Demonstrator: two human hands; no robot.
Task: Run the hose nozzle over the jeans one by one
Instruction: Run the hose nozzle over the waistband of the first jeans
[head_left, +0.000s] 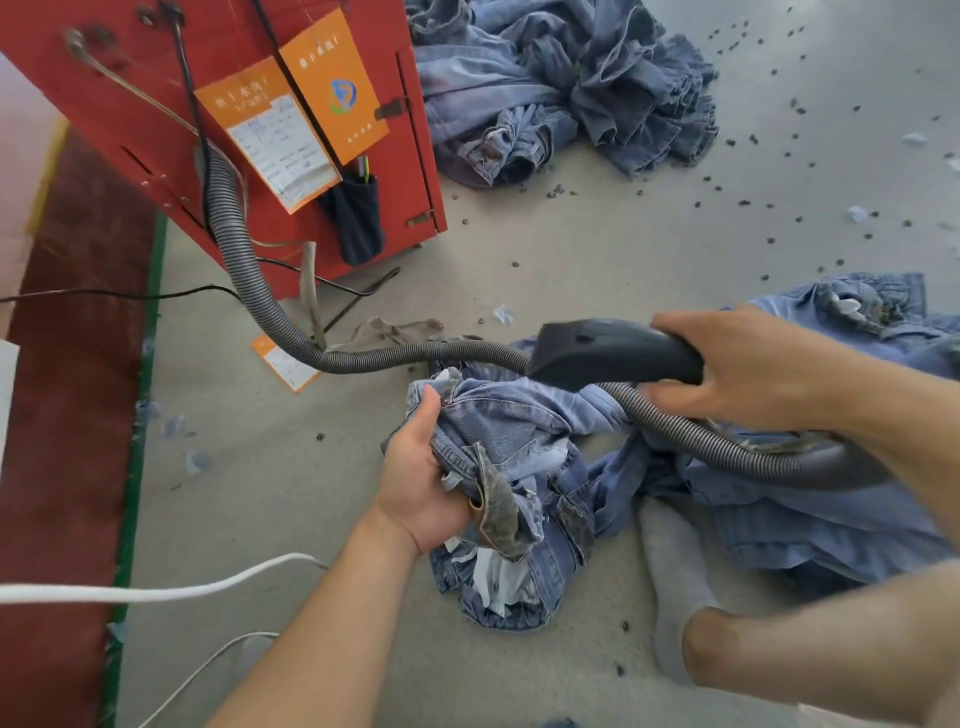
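Two orange cards (311, 111) hung on the side of the red cabinet (130, 93), each headed by a line of white Chinese characters too blurred to read. The right card carried a round blue, green and orange logo (343, 96). The left card bore a white form (283, 150) with illegible handwriting. A third orange card (285, 364) lay on the floor, unreadable.

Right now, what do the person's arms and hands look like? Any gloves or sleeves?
No gloves and no sleeves in view. The left hand and the right hand are bare, with bare forearms all the way to the picture's edge. No watch, rings or bracelets show.
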